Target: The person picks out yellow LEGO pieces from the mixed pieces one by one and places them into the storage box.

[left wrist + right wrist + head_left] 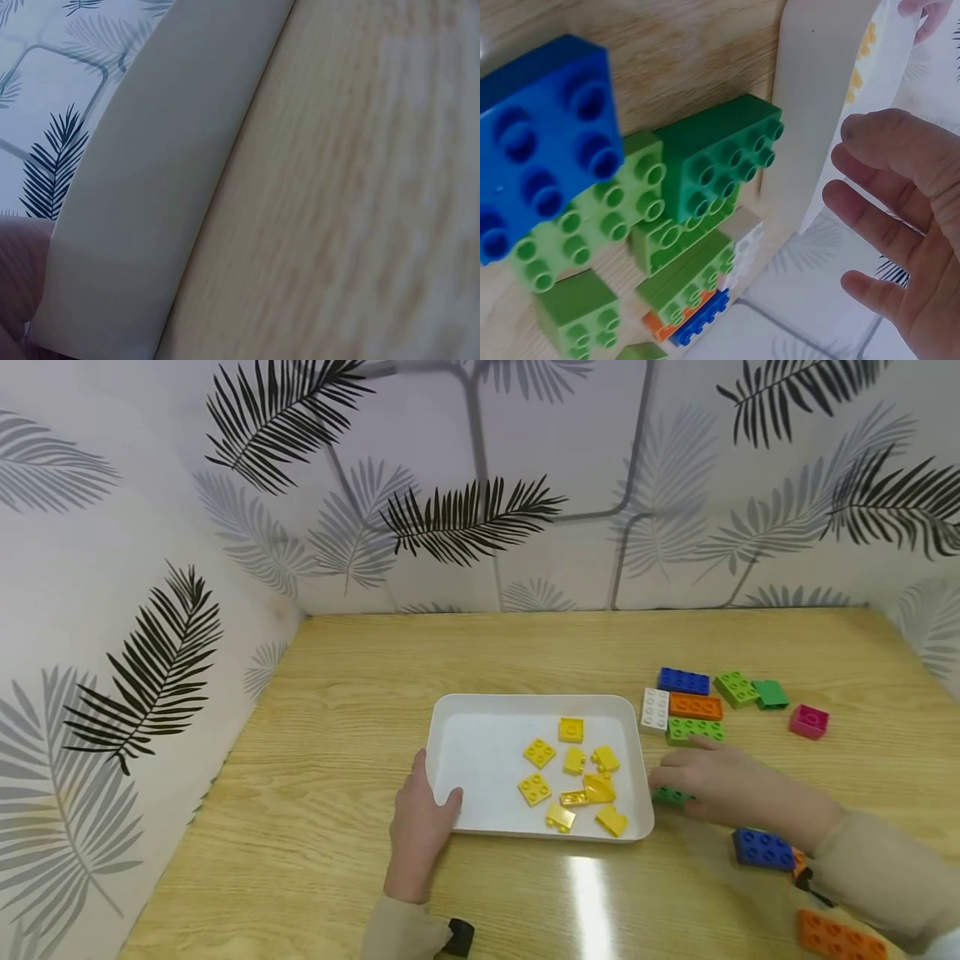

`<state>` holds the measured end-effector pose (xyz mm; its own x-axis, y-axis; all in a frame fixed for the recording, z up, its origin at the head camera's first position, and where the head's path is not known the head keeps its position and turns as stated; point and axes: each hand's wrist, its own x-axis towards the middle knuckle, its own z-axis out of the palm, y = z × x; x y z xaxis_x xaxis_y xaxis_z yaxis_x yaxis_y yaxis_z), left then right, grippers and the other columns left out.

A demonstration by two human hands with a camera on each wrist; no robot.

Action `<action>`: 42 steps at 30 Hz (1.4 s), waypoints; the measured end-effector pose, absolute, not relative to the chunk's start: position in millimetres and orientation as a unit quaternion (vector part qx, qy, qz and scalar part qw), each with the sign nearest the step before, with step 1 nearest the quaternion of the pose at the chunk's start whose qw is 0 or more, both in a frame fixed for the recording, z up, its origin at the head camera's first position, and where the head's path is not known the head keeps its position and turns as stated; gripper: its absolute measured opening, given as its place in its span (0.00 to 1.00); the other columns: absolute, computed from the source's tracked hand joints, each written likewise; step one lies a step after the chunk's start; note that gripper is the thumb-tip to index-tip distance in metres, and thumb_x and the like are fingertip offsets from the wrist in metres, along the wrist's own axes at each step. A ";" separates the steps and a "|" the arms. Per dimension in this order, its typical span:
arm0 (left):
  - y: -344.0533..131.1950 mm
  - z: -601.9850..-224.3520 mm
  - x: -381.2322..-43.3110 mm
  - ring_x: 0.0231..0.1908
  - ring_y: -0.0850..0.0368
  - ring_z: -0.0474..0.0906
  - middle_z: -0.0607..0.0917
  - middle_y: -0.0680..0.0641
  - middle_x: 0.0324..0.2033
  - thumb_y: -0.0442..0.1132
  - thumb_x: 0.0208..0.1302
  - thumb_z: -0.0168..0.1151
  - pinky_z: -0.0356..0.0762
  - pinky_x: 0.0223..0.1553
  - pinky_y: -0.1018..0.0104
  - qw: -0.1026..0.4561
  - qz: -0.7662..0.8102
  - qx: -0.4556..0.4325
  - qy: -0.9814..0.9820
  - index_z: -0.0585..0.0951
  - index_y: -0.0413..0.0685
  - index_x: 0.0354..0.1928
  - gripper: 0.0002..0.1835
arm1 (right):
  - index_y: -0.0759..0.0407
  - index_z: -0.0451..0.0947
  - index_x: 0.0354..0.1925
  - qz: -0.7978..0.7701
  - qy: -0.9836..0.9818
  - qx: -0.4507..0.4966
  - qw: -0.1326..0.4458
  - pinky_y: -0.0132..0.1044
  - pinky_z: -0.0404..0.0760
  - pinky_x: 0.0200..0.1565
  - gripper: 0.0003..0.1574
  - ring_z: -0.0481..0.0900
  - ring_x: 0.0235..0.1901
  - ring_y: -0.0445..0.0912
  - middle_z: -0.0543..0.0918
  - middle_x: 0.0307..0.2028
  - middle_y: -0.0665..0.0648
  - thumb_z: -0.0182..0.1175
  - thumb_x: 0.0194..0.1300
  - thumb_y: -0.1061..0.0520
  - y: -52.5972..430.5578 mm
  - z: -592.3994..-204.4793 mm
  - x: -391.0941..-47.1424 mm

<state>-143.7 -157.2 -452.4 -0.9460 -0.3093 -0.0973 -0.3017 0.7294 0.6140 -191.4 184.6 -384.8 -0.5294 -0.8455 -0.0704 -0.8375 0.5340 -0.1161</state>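
Note:
A white tray [480,718] sits on the table with several yellow toy bricks [534,788] lying in its right half. My left hand [423,818] holds the tray's front left corner, thumb over the front rim and fingers along the left side. In the left wrist view, part of that hand shows beside the tray's outer wall [150,172]. My right hand [716,781] hovers by the tray's right side, over a dark green brick [670,796] partly hidden under it. The right wrist view shows its fingers [870,217] spread apart, holding nothing, beside the dark green brick [724,157].
Right of the tray lie a white brick [655,709], an orange brick [696,706], a blue brick [683,681], lime green bricks [737,689] and a magenta brick [809,721]. Nearer the front are another blue brick [763,849] and an orange one [840,935]. A leaf-patterned wall [555,560] borders the table's back.

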 end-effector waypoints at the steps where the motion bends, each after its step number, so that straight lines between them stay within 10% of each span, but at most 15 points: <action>1: -157.0 -452.0 -143.6 0.53 0.36 0.66 0.70 0.35 0.55 0.45 0.55 0.60 0.67 0.42 0.39 0.006 -0.330 0.164 -0.930 0.54 0.45 0.66 0.39 | 0.50 0.76 0.40 -0.032 0.874 -0.481 0.058 0.56 0.70 0.45 0.26 0.78 0.40 0.49 0.80 0.37 0.50 0.71 0.38 0.62 187.3 -385.3 -191.0; 42: -153.3 -449.4 -142.4 0.55 0.34 0.63 0.67 0.33 0.57 0.44 0.56 0.58 0.66 0.44 0.37 -0.005 -0.337 0.160 -0.928 0.52 0.42 0.67 0.40 | 0.50 0.76 0.39 -0.011 0.938 -0.259 0.232 0.61 0.69 0.35 0.26 0.78 0.33 0.47 0.78 0.33 0.44 0.72 0.37 0.58 311.6 -415.6 -136.3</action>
<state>-142.4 -153.3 -449.4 -0.9485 -0.2944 -0.1170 -0.3008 0.7208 0.6245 -136.3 311.6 -415.6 -0.7582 -0.4901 -0.4300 -0.4798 0.8660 -0.1410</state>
